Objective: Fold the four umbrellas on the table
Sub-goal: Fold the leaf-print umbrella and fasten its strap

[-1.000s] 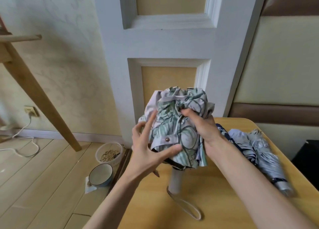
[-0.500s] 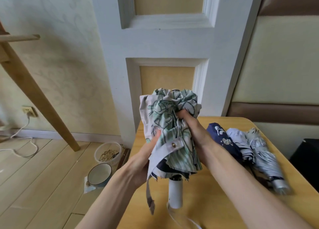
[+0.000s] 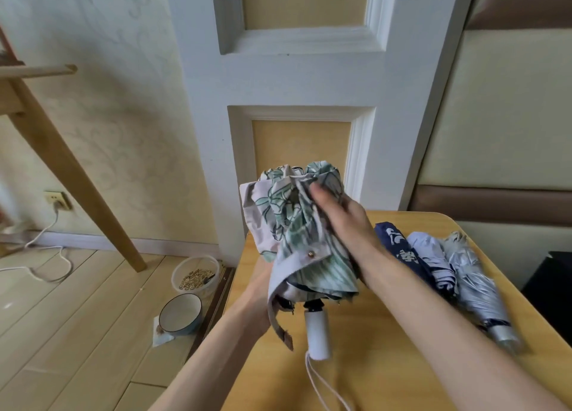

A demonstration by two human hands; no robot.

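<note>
I hold a collapsed floral umbrella [image 3: 297,224] in green, white and pale pink upright above the wooden table [image 3: 387,364]. My right hand [image 3: 343,221] wraps the bunched canopy from the right. My left hand [image 3: 260,293] grips it from behind on the lower left, mostly hidden by fabric. Its closing strap [image 3: 278,311] with a snap hangs loose. The white handle [image 3: 318,333] points down. On the table's right side lie a navy printed umbrella [image 3: 399,249], a pale lilac one [image 3: 433,262] and a silver one [image 3: 476,283], side by side.
A white panelled door stands right behind the table. On the floor at left sit a plastic tub of grain [image 3: 196,276] and a blue-rimmed bowl [image 3: 180,314]. A slanted wooden leg [image 3: 77,187] and a white cable [image 3: 46,255] are further left.
My left hand slid from the front of the canopy to behind it. My right hand moved higher over the fabric, and the bundle is gathered tighter. The strap now hangs down.
</note>
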